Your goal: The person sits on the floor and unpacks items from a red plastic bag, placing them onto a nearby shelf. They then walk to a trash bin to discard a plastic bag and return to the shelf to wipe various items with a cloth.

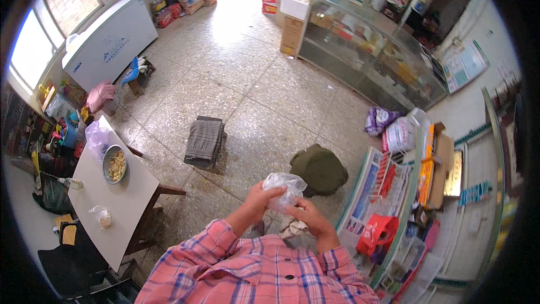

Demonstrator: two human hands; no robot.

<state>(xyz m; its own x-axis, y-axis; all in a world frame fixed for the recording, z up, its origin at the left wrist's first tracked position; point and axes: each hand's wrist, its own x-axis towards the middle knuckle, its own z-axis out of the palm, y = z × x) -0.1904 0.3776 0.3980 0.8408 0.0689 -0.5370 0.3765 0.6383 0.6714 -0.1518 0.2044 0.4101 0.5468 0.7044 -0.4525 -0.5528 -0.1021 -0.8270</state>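
Note:
A crumpled clear plastic bag (284,188) is held between both hands in front of my chest. My left hand (262,200) grips its left side, thumb on top. My right hand (310,217) has hold of its lower right edge. Whether anything is inside the bag cannot be made out. Just beyond the hands, a dark green cloth-covered stool (319,169) stands on the floor. Below the right hand is a beige cloth (294,227), partly hidden by the hand and my shirt.
Left stands a white-topped table (126,215) with a metal bowl of yellowish strips (114,164), a bottle (74,183) and a small tied bag (102,216). A striped-cloth stool (204,141) stands ahead. Glass counters (358,59) and newspaper-lined shelving (358,202) line the right; a chest freezer (114,44) stands far left.

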